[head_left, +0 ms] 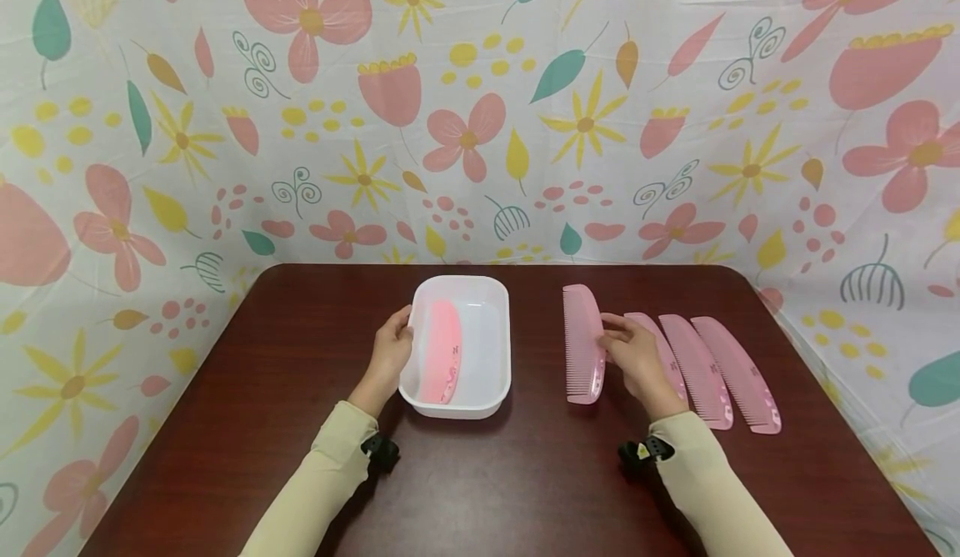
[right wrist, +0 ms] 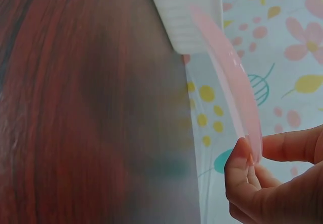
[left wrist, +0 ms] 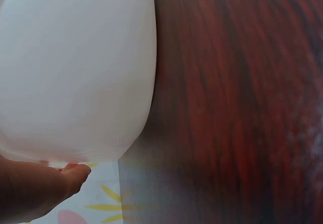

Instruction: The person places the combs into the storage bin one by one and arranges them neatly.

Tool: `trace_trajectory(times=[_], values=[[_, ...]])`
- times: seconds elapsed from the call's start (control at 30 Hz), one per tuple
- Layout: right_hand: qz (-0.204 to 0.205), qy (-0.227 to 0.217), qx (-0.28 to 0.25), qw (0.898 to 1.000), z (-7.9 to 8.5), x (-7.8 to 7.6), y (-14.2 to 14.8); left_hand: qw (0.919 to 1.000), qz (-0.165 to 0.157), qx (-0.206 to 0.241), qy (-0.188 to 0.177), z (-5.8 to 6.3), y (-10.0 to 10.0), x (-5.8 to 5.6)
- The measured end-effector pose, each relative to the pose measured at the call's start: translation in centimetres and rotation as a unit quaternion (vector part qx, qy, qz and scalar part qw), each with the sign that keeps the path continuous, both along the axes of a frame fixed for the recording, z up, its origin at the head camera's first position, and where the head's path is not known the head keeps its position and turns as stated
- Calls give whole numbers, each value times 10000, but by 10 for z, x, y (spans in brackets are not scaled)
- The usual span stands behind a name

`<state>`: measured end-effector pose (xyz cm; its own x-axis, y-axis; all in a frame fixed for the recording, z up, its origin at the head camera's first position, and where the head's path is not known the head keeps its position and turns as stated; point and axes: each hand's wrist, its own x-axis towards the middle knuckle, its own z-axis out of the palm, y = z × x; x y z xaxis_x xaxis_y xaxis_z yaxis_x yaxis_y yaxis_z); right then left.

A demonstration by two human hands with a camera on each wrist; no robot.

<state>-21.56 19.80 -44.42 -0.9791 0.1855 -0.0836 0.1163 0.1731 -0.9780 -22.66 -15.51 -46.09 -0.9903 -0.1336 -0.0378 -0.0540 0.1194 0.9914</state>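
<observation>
My right hand [head_left: 633, 355] pinches a pink comb [head_left: 582, 344] by its smooth spine, between thumb and fingers. The comb's teeth face left, and in the right wrist view the comb [right wrist: 234, 75] is raised above the table. My left hand [head_left: 390, 352] grips the left side of a white plastic tray [head_left: 484, 348], its fingertips at the rim. Inside the tray, toward its left, lies another pink comb [head_left: 442, 353] with a printed end. The left wrist view shows mostly the tray's outer wall [left wrist: 75, 72].
Three more pink combs lie slanted side by side on the right: one comb [head_left: 660, 353] partly behind my right hand, a middle comb [head_left: 697, 373] and an outer comb [head_left: 738, 378]. The dark wooden table [head_left: 510, 490] ends at a flower-patterned cloth [head_left: 480, 123].
</observation>
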Motion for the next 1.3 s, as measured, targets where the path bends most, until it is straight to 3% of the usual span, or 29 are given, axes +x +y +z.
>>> trace_trajectory(times=[0.7, 1.3], values=[[370, -25, -486, 9981, 18, 1, -27, 9999, 50, -96, -21, 1, 1, 0], [513, 243, -1045, 9929, 16, -3, -66, 10000, 8, -77, -40, 1, 1, 1]])
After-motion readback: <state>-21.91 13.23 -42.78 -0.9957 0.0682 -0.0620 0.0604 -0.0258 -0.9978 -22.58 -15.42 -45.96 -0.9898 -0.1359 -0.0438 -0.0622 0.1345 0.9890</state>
